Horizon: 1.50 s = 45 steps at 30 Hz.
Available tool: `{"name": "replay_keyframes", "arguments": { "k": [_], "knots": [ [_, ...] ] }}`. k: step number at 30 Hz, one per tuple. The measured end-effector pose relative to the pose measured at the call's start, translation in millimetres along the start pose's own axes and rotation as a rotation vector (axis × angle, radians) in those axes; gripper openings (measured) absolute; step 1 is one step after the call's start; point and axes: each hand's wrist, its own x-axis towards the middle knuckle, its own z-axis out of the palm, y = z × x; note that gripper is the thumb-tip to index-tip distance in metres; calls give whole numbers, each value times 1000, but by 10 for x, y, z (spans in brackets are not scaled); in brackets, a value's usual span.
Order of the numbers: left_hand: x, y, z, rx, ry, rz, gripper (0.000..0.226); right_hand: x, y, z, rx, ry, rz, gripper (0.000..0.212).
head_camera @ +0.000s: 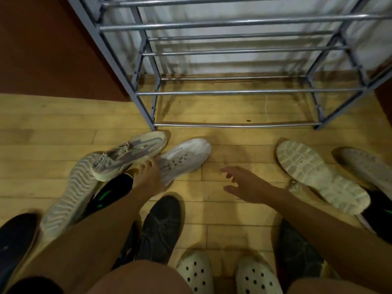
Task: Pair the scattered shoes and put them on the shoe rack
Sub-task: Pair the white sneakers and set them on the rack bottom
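Observation:
An empty metal shoe rack [233,92] stands ahead against the wall. Scattered on the wood floor are a grey-beige sneaker [135,153], a sole-up pale sneaker [70,196], a white sneaker [186,160], a black-and-green shoe [108,192], a black mesh shoe [159,228], and at right a sole-up white sneaker [318,175], a greyish shoe [364,164] and another black shoe [297,251]. My left hand [146,177] reaches down between the grey-beige and white sneakers, fingers curled at the black-and-green shoe's opening; the grip is partly hidden. My right hand [244,183] hovers open above the floor.
A dark red wall or door [53,49] lies left of the rack. My feet in white perforated clogs [229,274] are at the bottom edge. A dark navy shoe [17,242] lies at the far left. Bare floor shows in front of the rack's lowest bar.

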Motion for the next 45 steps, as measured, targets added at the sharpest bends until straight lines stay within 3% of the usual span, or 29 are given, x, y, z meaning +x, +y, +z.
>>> {"name": "replay_keyframes", "arguments": {
  "k": [6,12,15,18,20,23,27,29,31,33,35,37,41,45],
  "knots": [
    [-243,136,-341,-31,-64,33,88,-301,-98,-130,6,-28,62,49],
    [-831,439,-1156,-86,72,155,86,-832,-504,-568,49,46,42,39],
    [-1117,664,-1680,-230,72,226,87,-1100,-793,-793,346,98,38,34],
    [-1444,938,-2186,-215,122,329,85,-1356,-1119,-994,702,168,-25,35],
    [-1694,1174,-2457,-164,206,404,95,-1520,-1271,-1116,828,269,-96,43],
    [-2044,1548,-2699,-163,294,466,101,-1833,-1343,-1276,1093,466,-208,33],
    [-2298,1894,-2815,-200,354,524,99,-2170,-1246,-1476,1121,589,-248,24],
    [-2510,2180,-2815,-198,295,599,90,-2428,-970,-1563,1129,651,-193,30],
    [-2731,2474,-2783,-286,170,691,62,-2707,-622,-1588,1116,692,-113,44],
    [-2920,2726,-2663,-349,64,742,37,-3002,-275,-1549,1060,721,-57,40],
    [-3018,2942,-2446,-393,-24,738,44,-3274,-5,-1476,1020,740,-29,32],
    [-3093,3143,-2196,-474,-104,684,51,-3506,209,-1414,995,746,12,38],
    [-3260,3403,-1746,-696,-296,548,46,-3841,581,-1247,959,686,129,47],
    [-3428,3453,-1340,-757,-422,499,24,-4060,778,-1074,891,557,117,44]
  ]
}}
